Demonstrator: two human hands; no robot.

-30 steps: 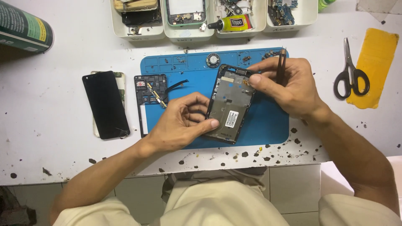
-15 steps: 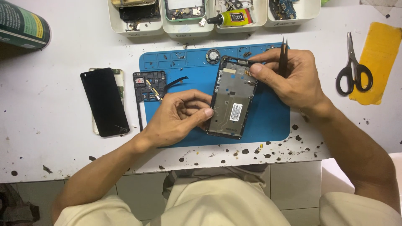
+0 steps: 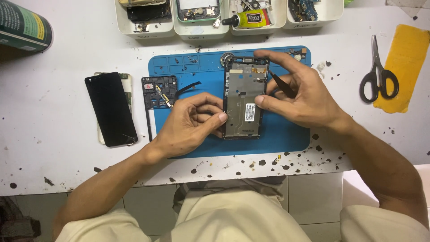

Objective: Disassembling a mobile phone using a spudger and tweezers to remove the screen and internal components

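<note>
Opened phone frame (image 3: 244, 97) upright on blue mat (image 3: 286, 134), centre. Left hand (image 3: 190, 123) pinches its left edge w/ thumb & fingers; right hand (image 3: 302, 96) grips right edge and top, black tweezers (image 3: 281, 84) tucked in palm.

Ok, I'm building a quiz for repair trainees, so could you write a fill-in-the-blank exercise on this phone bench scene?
1. The opened black phone frame lies on a ____ rubber work mat.
2. The right hand holds thin black ____ beside the frame.
3. The left hand touches the frame's ____ edge.
4. The black-handled scissors lie partly on a ____ sheet.

Missing words: blue; tweezers; left; yellow
</note>
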